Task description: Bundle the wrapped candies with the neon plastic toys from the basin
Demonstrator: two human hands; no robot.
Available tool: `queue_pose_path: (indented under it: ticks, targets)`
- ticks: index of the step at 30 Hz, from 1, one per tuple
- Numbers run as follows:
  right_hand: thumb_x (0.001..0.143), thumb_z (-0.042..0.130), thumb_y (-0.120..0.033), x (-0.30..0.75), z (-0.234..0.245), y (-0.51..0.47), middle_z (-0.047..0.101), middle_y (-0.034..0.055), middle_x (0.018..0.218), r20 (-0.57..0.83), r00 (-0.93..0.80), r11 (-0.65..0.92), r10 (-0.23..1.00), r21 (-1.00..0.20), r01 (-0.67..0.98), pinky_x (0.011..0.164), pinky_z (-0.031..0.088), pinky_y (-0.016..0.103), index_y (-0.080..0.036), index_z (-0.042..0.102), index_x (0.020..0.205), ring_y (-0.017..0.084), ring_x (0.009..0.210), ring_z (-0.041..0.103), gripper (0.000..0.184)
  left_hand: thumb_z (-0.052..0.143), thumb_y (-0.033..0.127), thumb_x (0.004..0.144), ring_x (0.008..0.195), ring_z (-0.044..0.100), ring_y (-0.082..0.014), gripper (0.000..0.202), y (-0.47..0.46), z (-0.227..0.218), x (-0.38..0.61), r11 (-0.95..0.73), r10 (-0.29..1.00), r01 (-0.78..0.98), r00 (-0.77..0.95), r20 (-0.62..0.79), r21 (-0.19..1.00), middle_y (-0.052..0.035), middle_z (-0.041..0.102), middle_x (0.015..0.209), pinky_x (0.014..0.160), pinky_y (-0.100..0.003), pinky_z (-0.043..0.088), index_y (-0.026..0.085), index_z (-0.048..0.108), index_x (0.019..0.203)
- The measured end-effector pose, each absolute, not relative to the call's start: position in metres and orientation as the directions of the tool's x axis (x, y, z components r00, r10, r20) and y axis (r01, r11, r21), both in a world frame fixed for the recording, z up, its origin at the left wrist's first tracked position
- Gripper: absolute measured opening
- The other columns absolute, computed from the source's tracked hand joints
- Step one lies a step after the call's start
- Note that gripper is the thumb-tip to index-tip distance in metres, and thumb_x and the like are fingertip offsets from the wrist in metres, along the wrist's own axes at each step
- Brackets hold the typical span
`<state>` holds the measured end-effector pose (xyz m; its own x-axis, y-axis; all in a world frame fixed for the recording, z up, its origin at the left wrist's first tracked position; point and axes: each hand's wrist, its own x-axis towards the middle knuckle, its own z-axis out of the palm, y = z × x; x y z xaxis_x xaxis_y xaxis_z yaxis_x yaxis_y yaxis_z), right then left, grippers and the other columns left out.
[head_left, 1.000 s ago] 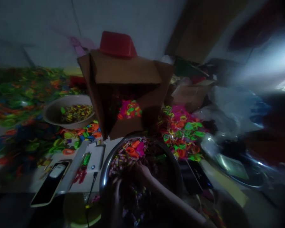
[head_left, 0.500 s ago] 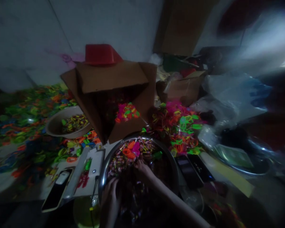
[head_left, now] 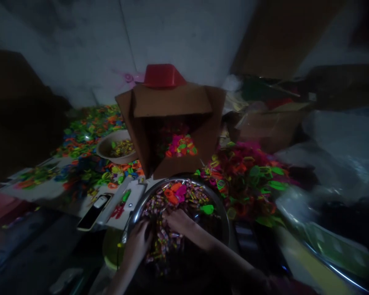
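Note:
A wide shiny metal bowl [head_left: 226,217] in front of me holds many small wrapped pieces that look like candies [head_left: 162,239]. On the heap lie orange plastic pieces [head_left: 171,194], a magenta piece [head_left: 181,192] and, to the right, a green piece [head_left: 207,209]. My right hand [head_left: 176,220] reaches into the bowl, its fingers drawn together low over the small pieces; whatever they grip is too dark to make out. At the bowl's left side is my left hand [head_left: 140,235], curled inward, with its fingertips lost in shadow.
Behind the bowl an open cardboard box [head_left: 172,100] holds bright plastic pieces, with a red container [head_left: 164,76] on top. Colourful piles [head_left: 249,180] flank it. To the left are a pale basin [head_left: 106,149] and a phone [head_left: 94,213]; dark phones [head_left: 247,237] lie at right.
The view has swung left, shifting the box and piles rightward in the picture. My right hand has moved left over the small pieces, closer to my left hand.

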<state>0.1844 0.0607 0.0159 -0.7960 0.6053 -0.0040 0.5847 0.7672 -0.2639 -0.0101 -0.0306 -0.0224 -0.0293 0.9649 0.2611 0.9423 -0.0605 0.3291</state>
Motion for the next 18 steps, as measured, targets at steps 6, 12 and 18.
queue_pose_path:
  ticks: [6,12,18]
  targets:
    - [0.081,0.055,-0.012,0.164,0.017,0.069,0.059,0.0190,0.115,-0.035,-0.863,0.851,0.504,-0.148,0.504,0.070,0.056,0.037,-0.008,0.065,0.099,0.031,0.115,0.050,0.021,0.046,0.026,0.085,0.102,0.064,-0.0261,0.026,-0.036,-0.020,-0.007,-0.044,0.966,0.951,-0.038,0.257,0.306,-0.0121,0.068,0.107,0.089,-0.041,0.052,0.016,0.060,0.104]
    - [0.079,0.060,-0.016,0.167,0.014,0.063,0.060,0.0141,0.116,-0.037,-0.875,0.865,0.482,-0.137,0.482,0.074,0.055,0.033,-0.012,0.067,0.096,0.028,0.113,0.052,0.019,0.048,0.021,0.083,0.105,0.063,-0.0266,0.029,-0.038,-0.019,-0.008,-0.071,0.960,0.958,-0.010,0.281,0.279,-0.0129,0.066,0.112,0.089,-0.041,0.052,0.015,0.059,0.110]
    - [0.084,0.053,-0.018,0.170,0.009,0.062,0.064,0.0070,0.110,-0.039,-0.837,0.826,0.546,-0.145,0.545,0.068,0.054,0.025,-0.019,0.061,0.108,0.019,0.094,0.062,0.025,0.047,0.022,0.083,0.103,0.064,-0.0244,0.026,-0.039,-0.019,-0.008,-0.086,0.953,0.943,-0.015,0.301,0.321,-0.0099,0.067,0.110,0.089,-0.039,0.052,0.018,0.062,0.104]
